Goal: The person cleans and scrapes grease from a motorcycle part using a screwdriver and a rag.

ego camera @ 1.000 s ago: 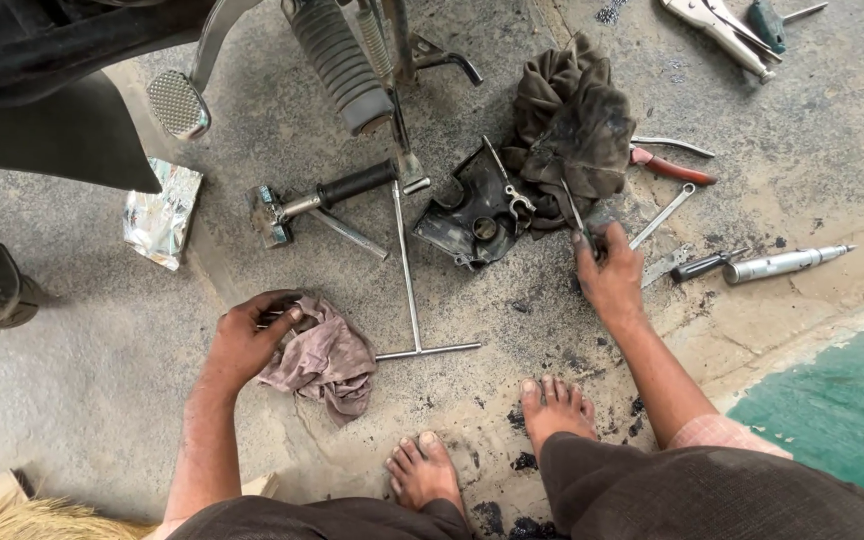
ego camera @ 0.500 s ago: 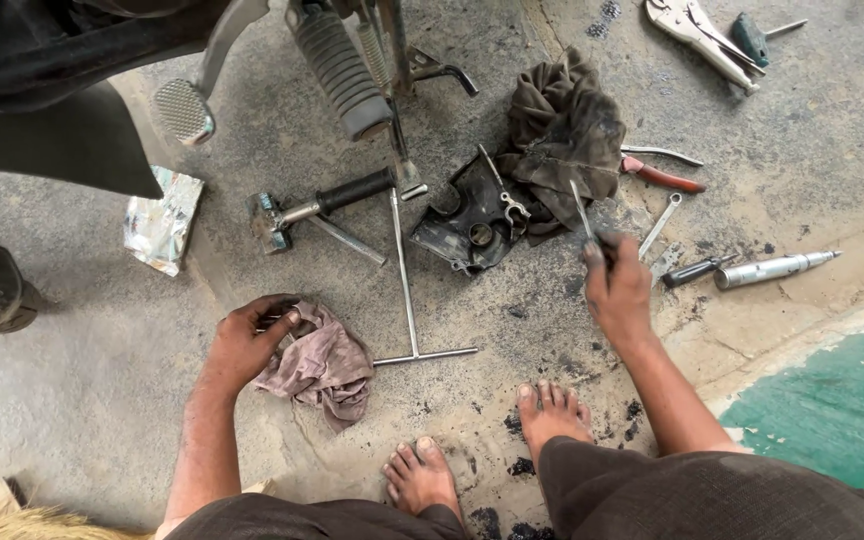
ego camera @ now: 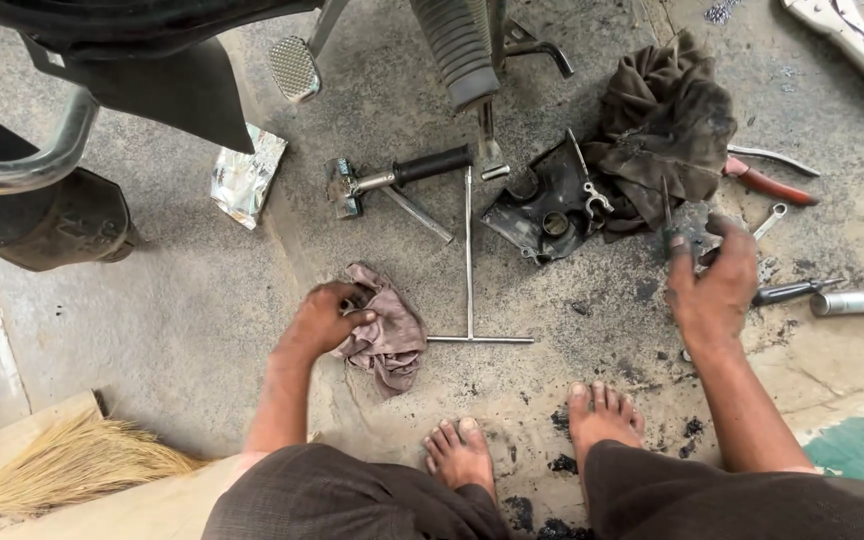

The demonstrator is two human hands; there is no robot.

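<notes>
Steel T-wrench [ego camera: 469, 262] shaft points away (crossbar nearest).

R hand [ego camera: 714, 290] has drawn back from the screwdriver [ego camera: 668, 215] by the dark rag [ego camera: 664, 120]; fingers now spread, grip released, tool standing free just ahead of fingertips. Head cam shifted: broom [ego camera: 72, 465] now in view lower-left.

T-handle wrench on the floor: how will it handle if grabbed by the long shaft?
The T-handle wrench looks like bare steel rod, so probably stiff and fairly heavy for its thinness. The crossbar lies flat on the concrete floor, so it likely won't roll. The grime around it suggests an oily, slippery shaft.
</notes>
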